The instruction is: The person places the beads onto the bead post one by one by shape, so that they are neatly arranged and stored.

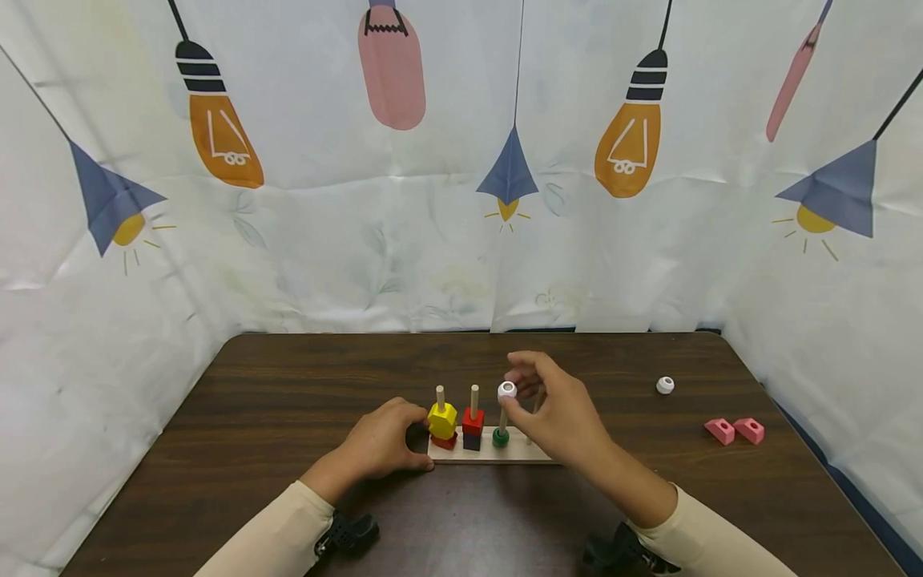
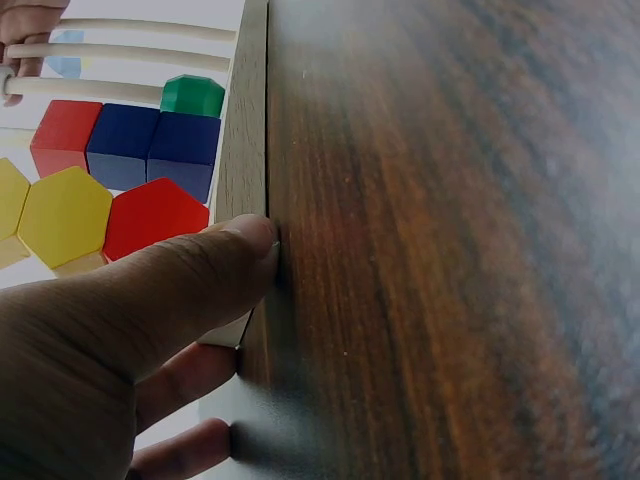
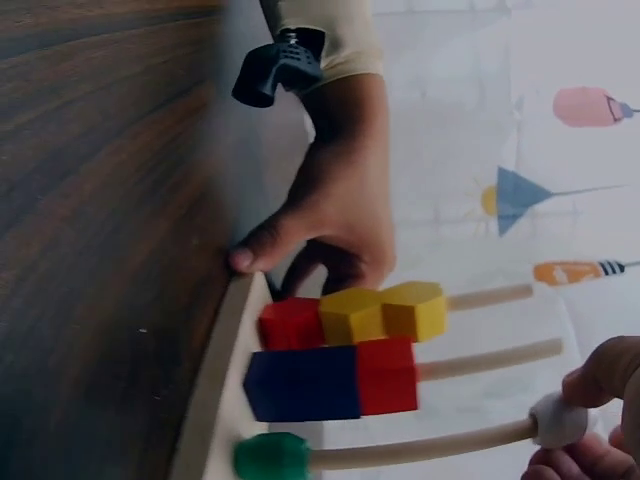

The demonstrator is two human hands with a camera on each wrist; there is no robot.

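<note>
Pinching a white bead (image 1: 507, 390) between thumb and fingertips, the right hand (image 1: 566, 413) is holding it at the top of the third peg (image 1: 502, 417) from the left, its fingers parted only enough to grasp the bead. The peg's tip is meeting the bead, while a green bead (image 1: 501, 437) is sitting at that peg's foot, well below the fingers. The left hand (image 1: 385, 441) is gripping the left end of the wooden base (image 1: 515, 453), its thumb pressing the near edge and its fingers curling around the end. Just right of that hand, yellow hexagons (image 1: 442, 421) are resting above a red hexagon (image 1: 445, 442) on the first peg; on the second, a red block (image 1: 473, 421) is topping dark blue blocks (image 1: 472, 442). Farther right on the desk (image 1: 216, 441), a second white bead (image 1: 666, 386) is lying beyond two pink pieces (image 1: 719, 432).
</note>
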